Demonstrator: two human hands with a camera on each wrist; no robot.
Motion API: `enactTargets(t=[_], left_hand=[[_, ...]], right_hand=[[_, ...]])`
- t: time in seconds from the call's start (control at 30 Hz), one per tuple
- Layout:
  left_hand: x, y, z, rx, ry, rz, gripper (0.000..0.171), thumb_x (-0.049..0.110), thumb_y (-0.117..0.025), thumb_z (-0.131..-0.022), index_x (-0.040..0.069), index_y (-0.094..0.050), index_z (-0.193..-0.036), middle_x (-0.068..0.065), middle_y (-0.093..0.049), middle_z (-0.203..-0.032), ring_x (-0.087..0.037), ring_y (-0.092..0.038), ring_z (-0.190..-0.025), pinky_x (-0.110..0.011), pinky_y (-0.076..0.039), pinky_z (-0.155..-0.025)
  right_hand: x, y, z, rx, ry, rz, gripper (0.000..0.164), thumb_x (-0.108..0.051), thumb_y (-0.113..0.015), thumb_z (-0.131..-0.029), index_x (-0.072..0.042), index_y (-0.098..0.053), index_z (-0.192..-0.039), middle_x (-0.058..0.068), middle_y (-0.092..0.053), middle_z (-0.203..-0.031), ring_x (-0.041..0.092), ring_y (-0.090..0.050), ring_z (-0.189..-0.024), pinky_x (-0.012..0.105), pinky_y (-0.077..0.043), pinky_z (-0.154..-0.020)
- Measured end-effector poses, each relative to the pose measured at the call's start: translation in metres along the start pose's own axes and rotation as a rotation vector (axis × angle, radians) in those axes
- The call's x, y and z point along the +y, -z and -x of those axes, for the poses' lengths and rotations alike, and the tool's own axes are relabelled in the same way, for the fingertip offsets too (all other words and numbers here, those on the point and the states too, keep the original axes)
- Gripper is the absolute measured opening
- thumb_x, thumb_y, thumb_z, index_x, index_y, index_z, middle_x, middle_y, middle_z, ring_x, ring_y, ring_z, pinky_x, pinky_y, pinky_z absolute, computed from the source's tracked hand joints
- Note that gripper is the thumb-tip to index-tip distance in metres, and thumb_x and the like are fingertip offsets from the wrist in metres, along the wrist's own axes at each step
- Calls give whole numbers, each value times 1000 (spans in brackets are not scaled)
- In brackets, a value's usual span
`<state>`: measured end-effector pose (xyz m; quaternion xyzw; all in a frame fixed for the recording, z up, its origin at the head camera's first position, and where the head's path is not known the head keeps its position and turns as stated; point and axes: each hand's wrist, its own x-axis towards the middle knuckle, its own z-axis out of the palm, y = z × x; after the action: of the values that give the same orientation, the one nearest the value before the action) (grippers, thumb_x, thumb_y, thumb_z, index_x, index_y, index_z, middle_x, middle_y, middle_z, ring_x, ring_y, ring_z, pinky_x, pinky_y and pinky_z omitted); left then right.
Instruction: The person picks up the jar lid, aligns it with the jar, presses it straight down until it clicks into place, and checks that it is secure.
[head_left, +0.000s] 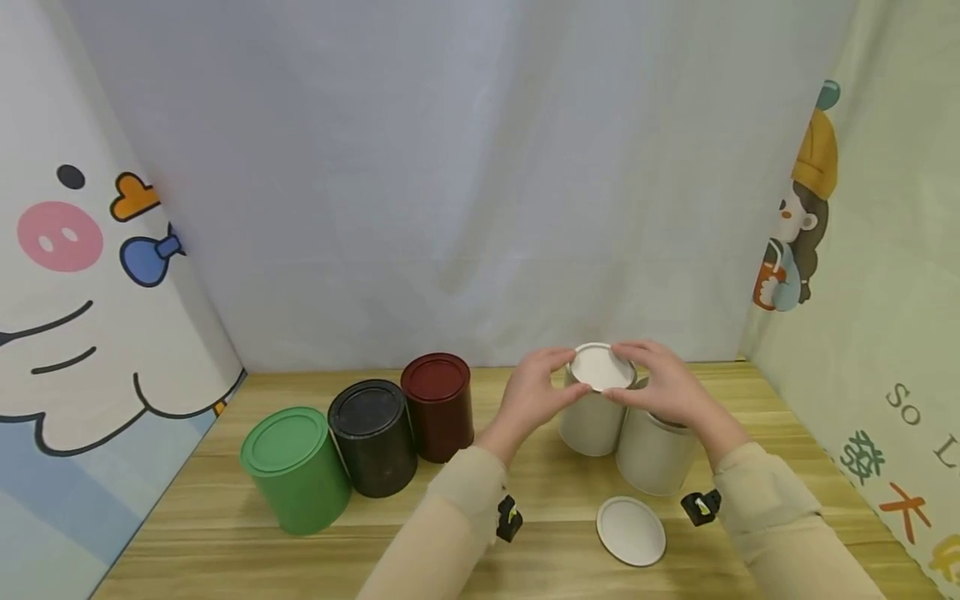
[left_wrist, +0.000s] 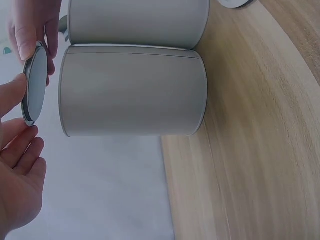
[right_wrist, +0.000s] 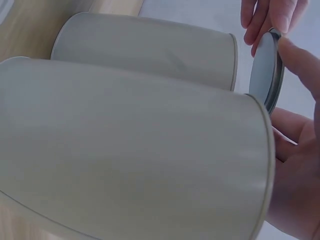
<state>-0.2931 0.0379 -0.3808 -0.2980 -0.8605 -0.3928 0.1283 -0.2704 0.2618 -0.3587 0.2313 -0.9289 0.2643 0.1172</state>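
Observation:
Both hands hold one round white lid (head_left: 600,367) by its rim, over the top of a white can (head_left: 592,429). My left hand (head_left: 534,385) pinches the lid's left side with thumb and fingers, and my right hand (head_left: 666,385) grips its right side. In the left wrist view a gap separates the lid (left_wrist: 36,85) from the can's end (left_wrist: 132,92). The right wrist view also has the lid (right_wrist: 264,65) apart from the can (right_wrist: 150,50). A second white can (head_left: 654,454) stands close beside the first, its top partly hidden by my right hand.
Another white lid (head_left: 632,532) lies flat on the wooden table (head_left: 555,533), in front of the white cans. To the left stand a green can (head_left: 300,483), a black can (head_left: 378,454) and a dark red can (head_left: 441,417), all lidded. A pale curtain (head_left: 375,208) hangs behind.

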Motion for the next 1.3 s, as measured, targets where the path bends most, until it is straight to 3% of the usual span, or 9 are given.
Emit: enactTargets(t=[0.53,1.3], left_hand=[[-6,-17,-8,-22,91,-56,52,29,-75,-90,5,-62,-135,-7,-60,-135,-22,-52,-128,-34,-42,-106],[-11,-25,-12,-15,107,-70,51,30,-76,-90,5,-64,-132,-8,-62,-133,-23,-55,-125,-32,-43,-105]], right_hand=[[7,-2,-8,-66,-63,-5,68,-25,-78,-87,13,-51,-136,32,-49,-138,50,-44,-126,60,-43,-98],[18,-6,-15,-100,-59,-13,65,-21,-77,-86,17,-51,-133,35,-49,-136,52,-43,-128,61,-36,-104]])
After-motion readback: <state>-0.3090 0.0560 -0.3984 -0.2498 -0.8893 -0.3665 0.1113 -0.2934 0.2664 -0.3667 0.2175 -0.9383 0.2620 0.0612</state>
